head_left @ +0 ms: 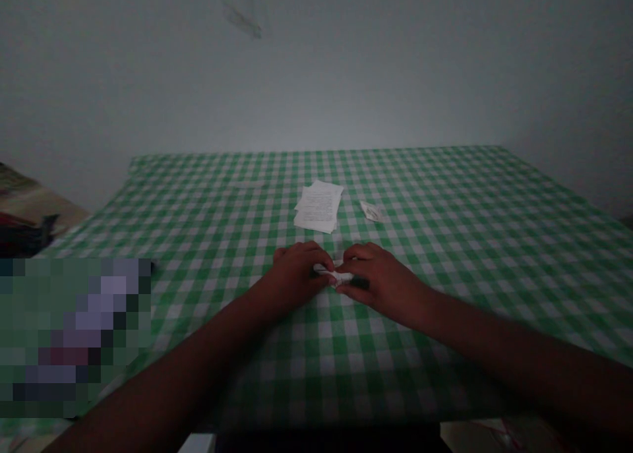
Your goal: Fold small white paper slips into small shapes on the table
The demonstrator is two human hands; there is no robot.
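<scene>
- Green-and-white checked cloth (475, 215) covers a table, with a plain pale wall (316, 64) behind it.
- Small white folded paper (333, 273) sits between the two hands, toward the near half of the table; the fingers hide much of it, and whether it touches the cloth cannot be told.
- Dark strip (360, 283) shows at the paper's right end, against the right hand; it is too dim to identify.
- Left hand (295, 275): its curled fingers (302, 256) close over the paper's left end, holding it.
- Right hand (380, 283): its bent fingers (361, 255) grip the paper's right end, almost meeting the left fingertips.
- Bare forearms (519, 344) reach in from the lower corners, resting low over the cloth.
- Stack of printed sheets (319, 207) lies on the cloth just ahead of the hands.
- Small paper slip (372, 211) lies to the right of the stack, apart from it.
- Pixelated patch (74, 337) covers the lower left of the view.
- Dark and tan shape (24, 209) lies past the table's left edge, too dim to identify.
</scene>
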